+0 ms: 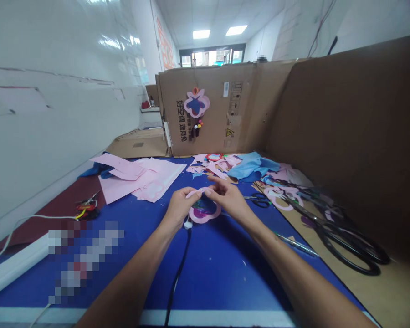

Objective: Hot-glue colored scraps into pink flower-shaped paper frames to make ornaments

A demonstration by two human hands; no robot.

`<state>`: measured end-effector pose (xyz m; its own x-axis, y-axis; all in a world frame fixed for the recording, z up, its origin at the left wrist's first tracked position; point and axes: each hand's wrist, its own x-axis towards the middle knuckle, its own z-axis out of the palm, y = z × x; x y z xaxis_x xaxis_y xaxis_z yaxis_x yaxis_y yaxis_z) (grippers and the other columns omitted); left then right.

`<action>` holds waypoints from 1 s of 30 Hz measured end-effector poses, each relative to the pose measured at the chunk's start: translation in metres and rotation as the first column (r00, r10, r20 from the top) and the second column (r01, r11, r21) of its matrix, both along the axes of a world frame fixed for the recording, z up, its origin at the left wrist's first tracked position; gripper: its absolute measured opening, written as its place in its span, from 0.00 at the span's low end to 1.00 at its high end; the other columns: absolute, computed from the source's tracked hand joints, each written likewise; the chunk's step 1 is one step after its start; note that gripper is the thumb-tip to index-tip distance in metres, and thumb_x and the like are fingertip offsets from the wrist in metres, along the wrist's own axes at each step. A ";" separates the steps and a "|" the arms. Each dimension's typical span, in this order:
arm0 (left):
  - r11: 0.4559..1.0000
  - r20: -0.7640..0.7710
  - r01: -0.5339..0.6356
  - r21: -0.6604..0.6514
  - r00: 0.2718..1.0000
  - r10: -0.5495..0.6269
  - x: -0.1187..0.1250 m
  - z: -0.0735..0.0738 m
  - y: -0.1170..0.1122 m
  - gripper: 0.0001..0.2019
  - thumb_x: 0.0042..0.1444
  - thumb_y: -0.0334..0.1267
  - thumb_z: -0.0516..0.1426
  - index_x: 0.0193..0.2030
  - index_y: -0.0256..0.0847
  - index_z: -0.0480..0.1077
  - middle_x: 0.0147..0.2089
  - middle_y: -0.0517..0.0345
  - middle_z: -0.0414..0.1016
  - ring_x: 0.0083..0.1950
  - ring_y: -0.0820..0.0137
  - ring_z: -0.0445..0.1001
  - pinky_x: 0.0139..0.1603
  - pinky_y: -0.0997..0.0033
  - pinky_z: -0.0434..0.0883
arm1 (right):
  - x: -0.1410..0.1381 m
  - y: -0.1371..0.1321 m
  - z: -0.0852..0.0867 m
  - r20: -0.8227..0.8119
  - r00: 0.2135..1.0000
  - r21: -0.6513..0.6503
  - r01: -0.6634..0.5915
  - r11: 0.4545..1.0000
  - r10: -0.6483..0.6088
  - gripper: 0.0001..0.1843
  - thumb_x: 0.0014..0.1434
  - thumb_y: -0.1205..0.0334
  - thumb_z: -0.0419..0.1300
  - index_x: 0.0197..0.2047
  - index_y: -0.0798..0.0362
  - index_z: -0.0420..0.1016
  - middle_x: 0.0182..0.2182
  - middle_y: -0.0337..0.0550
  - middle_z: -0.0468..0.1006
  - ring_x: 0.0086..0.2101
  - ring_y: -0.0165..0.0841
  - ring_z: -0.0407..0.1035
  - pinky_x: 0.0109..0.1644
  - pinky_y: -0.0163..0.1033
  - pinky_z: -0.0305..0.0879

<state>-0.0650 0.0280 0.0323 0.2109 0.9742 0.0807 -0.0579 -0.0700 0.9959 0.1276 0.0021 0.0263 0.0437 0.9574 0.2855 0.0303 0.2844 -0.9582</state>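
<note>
- The left hand [181, 207] is closed in a pinch on the near-left rim of a pink flower-shaped foam cutout [209, 217], with its fingers curled over the edge.
- The right hand [227, 198] grips the top right of the rim between thumb and fingers.
- The cutout sits at 12 o'clock from the forearms, just above the middle of a blue work surface [225, 282], and is held clear of it or barely touching; the view can't quite settle which.
- Its long axis runs roughly from 9 to 3 o'clock, tilted slightly, with the open centre showing dark blue and purple.
- Pinching with the fingertips at opposite sides of the rim is a good hold: it spreads the pull and keeps the thin foam from creasing.
- A black cord [179, 269] runs from a small white tuft [188, 224] toward 6 o'clock.
- Small black-handled scissors [259, 199] lie at 2 o'clock, and large black-handled shears [348, 246] at 3 o'clock.
- Pink sheets [140, 180] lie at 11 o'clock, and blue scraps [253, 166] at 1 o'clock.
</note>
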 end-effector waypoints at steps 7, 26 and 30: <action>0.999 0.008 0.037 -0.019 0.999 -0.036 0.002 0.001 -0.003 0.19 0.44 0.52 0.76 0.32 0.40 0.81 0.30 0.57 0.81 0.32 0.69 0.75 0.36 0.70 0.71 | -0.002 0.000 -0.007 0.003 1.000 0.011 0.011 1.000 -0.011 0.31 0.59 0.48 0.75 0.62 0.51 0.85 0.31 0.37 0.78 0.32 0.34 0.71 0.40 0.42 0.71; 0.997 -0.008 0.009 -0.075 1.000 -0.010 0.000 0.000 -0.001 0.21 0.46 0.56 0.76 0.32 0.41 0.79 0.26 0.59 0.79 0.23 0.72 0.71 0.25 0.73 0.65 | 0.004 0.005 -0.010 -0.051 0.996 -0.011 0.067 0.998 -0.067 0.31 0.56 0.48 0.76 0.59 0.53 0.85 0.37 0.43 0.87 0.36 0.37 0.79 0.45 0.45 0.78; 0.997 -0.010 0.010 -0.082 1.000 -0.011 0.000 0.000 -0.001 0.21 0.45 0.56 0.76 0.32 0.41 0.80 0.26 0.59 0.79 0.23 0.71 0.72 0.25 0.73 0.65 | 0.001 0.004 -0.012 -0.045 0.997 -0.017 0.063 0.998 -0.063 0.30 0.55 0.49 0.77 0.59 0.51 0.86 0.43 0.46 0.89 0.39 0.39 0.81 0.48 0.47 0.80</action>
